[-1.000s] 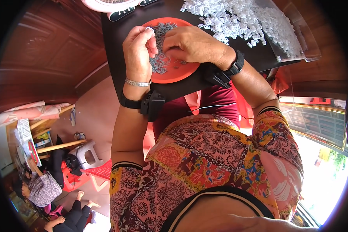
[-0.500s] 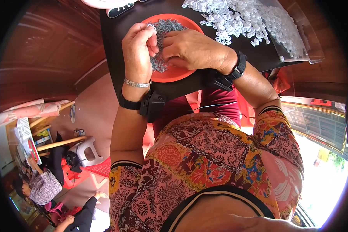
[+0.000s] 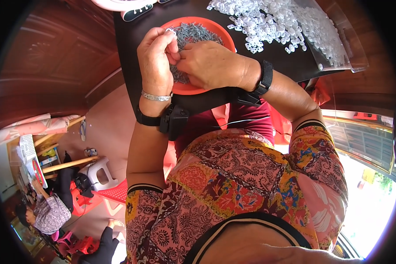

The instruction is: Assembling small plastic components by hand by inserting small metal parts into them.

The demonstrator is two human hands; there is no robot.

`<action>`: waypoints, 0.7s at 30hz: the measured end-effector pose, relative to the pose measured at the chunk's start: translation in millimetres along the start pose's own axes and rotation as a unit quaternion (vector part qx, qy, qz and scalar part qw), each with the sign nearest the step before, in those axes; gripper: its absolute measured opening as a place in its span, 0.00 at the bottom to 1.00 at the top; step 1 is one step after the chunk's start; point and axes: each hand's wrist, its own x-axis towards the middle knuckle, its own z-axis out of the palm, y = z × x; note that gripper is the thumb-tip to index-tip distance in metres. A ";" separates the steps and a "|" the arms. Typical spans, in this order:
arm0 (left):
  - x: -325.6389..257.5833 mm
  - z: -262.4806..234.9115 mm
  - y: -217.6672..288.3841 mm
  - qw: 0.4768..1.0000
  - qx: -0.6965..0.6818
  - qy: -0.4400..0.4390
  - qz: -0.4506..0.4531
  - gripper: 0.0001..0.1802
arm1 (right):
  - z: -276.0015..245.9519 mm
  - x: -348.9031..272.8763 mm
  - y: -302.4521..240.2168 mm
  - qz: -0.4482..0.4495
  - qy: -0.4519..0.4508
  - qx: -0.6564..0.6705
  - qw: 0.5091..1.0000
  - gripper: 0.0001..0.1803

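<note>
A round orange-red tray (image 3: 228,38) on the black tabletop is filled with small grey screw-like pieces (image 3: 193,31). At its left side my left hand (image 3: 155,57) is raised, thumb and index finger pinching a small white plastic piece (image 3: 171,31). My right hand (image 3: 215,65) reaches over the tray from the right, its fingers curled down close to the left fingers. Whatever the right fingers grip is hidden behind the hand. Both wrists wear black straps with small boxes, and a silver bracelet circles the left one.
Many white plastic pieces (image 3: 268,22) lie heaped at the far right, partly on a clear plastic sheet (image 3: 345,48). A black-and-white shoe-like object (image 3: 136,12) sits at the far left. Another person (image 3: 50,213) sits lower left, near a pale plastic stool (image 3: 102,174).
My right hand has shifted slightly left and down, its fingers drawing in beside the left hand. The left hand keeps its pinch, barely moved. The tray has shifted slightly right.
</note>
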 end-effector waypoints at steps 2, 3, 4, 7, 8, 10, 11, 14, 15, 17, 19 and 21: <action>-0.4 1.5 1.1 1.000 -0.004 0.001 0.004 0.07 | 5.4 -5.0 7.9 -0.004 0.069 0.039 0.997 0.06; -1.2 2.4 0.9 1.000 -0.009 0.007 0.004 0.07 | 4.5 -6.8 11.6 -0.011 0.133 0.082 0.988 0.06; -1.5 3.2 1.2 1.000 -0.009 0.003 0.008 0.07 | 0.8 -7.5 16.5 -0.011 0.137 0.078 0.987 0.06; -2.6 3.4 1.3 0.999 -0.023 0.012 0.021 0.07 | -14.5 -7.9 28.8 0.097 0.115 0.211 0.966 0.07; -2.8 4.4 0.9 0.999 -0.021 0.008 0.024 0.07 | -15.8 -8.1 32.4 0.097 0.120 0.208 0.966 0.07; -5.3 4.9 2.1 1.000 -0.025 0.001 0.012 0.07 | -15.7 -6.1 36.7 0.158 0.155 0.347 0.911 0.08; -6.1 5.4 2.4 1.000 -0.021 -0.002 0.012 0.07 | -15.6 -6.0 39.0 0.131 0.169 0.373 0.903 0.08; -6.6 8.1 2.1 1.000 -0.005 -0.017 -0.002 0.07 | -16.1 -5.2 41.3 0.145 0.183 0.507 0.830 0.08; -6.9 8.9 1.0 1.000 -0.007 -0.027 -0.006 0.07 | -15.7 -5.9 42.6 0.138 0.189 0.579 0.781 0.08; -6.2 9.2 -2.9 0.999 -0.006 -0.033 -0.006 0.07 | -20.9 -6.8 40.8 0.164 0.190 0.597 0.762 0.08; -6.4 10.1 -2.9 0.999 -0.004 -0.038 -0.005 0.07 | -22.4 -6.4 40.2 0.189 0.191 0.615 0.741 0.08; -7.5 11.1 -2.3 0.999 0.015 -0.039 -0.008 0.07 | -19.4 -5.2 40.4 0.187 0.190 0.617 0.740 0.10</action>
